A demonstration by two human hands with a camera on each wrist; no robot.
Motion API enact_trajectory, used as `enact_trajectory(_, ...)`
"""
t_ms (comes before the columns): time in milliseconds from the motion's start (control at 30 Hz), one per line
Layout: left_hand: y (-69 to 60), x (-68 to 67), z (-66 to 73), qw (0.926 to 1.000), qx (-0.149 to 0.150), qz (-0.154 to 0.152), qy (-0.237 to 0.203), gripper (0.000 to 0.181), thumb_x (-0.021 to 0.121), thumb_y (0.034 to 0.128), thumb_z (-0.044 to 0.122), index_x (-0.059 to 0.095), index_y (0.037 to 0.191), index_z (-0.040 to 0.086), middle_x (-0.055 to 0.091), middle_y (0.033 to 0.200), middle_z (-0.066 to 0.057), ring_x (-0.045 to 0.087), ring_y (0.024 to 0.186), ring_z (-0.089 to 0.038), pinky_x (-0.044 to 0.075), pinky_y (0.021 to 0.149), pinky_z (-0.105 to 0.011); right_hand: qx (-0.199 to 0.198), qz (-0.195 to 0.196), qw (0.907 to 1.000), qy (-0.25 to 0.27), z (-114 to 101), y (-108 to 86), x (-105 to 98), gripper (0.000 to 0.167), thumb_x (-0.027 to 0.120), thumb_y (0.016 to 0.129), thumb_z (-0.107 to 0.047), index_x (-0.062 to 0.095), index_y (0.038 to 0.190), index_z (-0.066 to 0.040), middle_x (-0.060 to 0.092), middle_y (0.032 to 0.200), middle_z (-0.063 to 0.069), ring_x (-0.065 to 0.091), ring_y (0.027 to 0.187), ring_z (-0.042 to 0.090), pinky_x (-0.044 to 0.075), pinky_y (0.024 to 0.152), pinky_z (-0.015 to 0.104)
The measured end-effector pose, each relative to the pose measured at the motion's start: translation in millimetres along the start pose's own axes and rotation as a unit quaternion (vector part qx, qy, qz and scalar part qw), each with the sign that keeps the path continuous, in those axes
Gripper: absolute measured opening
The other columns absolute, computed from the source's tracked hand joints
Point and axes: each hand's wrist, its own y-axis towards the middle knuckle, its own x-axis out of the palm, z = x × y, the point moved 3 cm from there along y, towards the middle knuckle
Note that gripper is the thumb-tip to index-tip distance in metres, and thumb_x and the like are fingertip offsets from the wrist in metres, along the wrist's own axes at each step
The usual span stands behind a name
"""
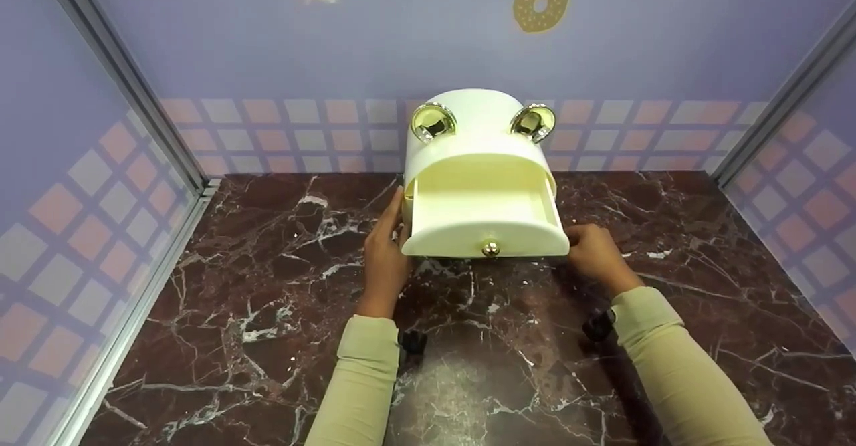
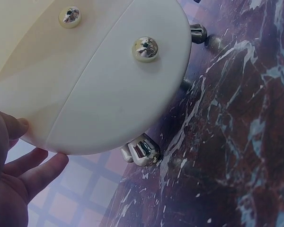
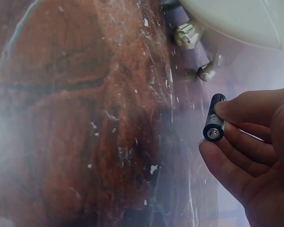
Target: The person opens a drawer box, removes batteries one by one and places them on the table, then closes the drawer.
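A cream drawer box (image 1: 471,115) with a rounded top and two gold ear-like pieces stands before the back wall. Its upper drawer (image 1: 485,237) is pulled out, and no contents show in it. My left hand (image 1: 386,252) rests along the box's left side, fingers extended. The left wrist view shows its thumb and fingertips touching the curved edge near the two drawer fronts. Beside the drawer's right corner, my right hand (image 1: 595,255) pinches a small dark cylindrical battery (image 3: 214,125) between thumb and fingers. The head view does not show that battery.
Dark red marble-patterned tabletop (image 1: 267,366) lies under the box. Shiny metallic feet (image 2: 144,150) hold the box off it. A pale purple wall (image 1: 361,51) with checks stands close behind, and side panels (image 1: 87,185) rise at left and right.
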Motion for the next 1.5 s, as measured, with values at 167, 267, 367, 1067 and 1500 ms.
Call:
enact_trajectory(167,0.9,0.7,0.2,0.9999,0.011,0.002,-0.005,0.055,0.055,0.0985,0.011,0.04,0.149,0.026,0.056,0.141,-0.003,0.064,0.112,-0.02,0.056,0.09,-0.033,-0.01,0.001,0.9999,-0.011,-1.0,-1.1,1.4,0.012,0.078,0.072,-0.017,0.074,0.078,-0.008,0.072,0.071,0.006,0.056,0.062,0.018,0.05,0.061,0.037)
enact_trajectory(267,1.4,1.0,0.7,0.9998,0.016,0.006,-0.005,0.055,0.055,0.098,0.009,0.04,0.149,0.025,0.057,0.139,-0.005,0.064,0.113,-0.02,0.056,0.09,-0.031,-0.015,0.0,0.9997,-0.02,-1.5,-1.4,2.0,0.011,0.079,0.072,-0.017,0.072,0.072,-0.009,0.067,0.063,0.002,0.051,0.057,0.017,0.047,0.057,0.034)
enact_trajectory(367,1.5,1.0,0.9,0.9999,0.015,0.008,-0.001,0.056,0.056,0.0976,0.007,0.041,0.148,0.026,0.058,0.138,-0.005,0.064,0.113,-0.02,0.056,0.091,-0.03,-0.011,-0.004,0.9996,-0.025,-1.3,-1.5,2.7,0.014,0.079,0.071,-0.017,0.07,0.066,-0.008,0.061,0.057,-0.002,0.047,0.054,0.017,0.043,0.053,0.032)
enact_trajectory(1067,1.7,1.5,-0.1,0.9996,0.026,0.011,-0.01,0.056,0.056,0.097,0.005,0.042,0.148,0.023,0.056,0.14,-0.006,0.065,0.112,-0.022,0.056,0.091,-0.034,-0.015,-0.007,0.9991,-0.039,2.1,-2.7,9.0,0.014,0.078,0.071,-0.012,0.066,0.065,-0.008,0.058,0.057,0.0,0.046,0.054,0.019,0.042,0.051,0.034)
enact_trajectory(1500,1.8,1.2,-0.7,0.9995,0.027,0.014,-0.005,0.056,0.057,0.0967,0.006,0.042,0.148,0.024,0.053,0.144,-0.002,0.065,0.11,-0.022,0.057,0.089,-0.033,-0.01,-0.015,0.9989,-0.043,0.7,-5.5,9.7,0.021,0.077,0.072,-0.014,0.06,0.059,-0.011,0.053,0.055,-0.003,0.044,0.053,0.018,0.039,0.051,0.031)
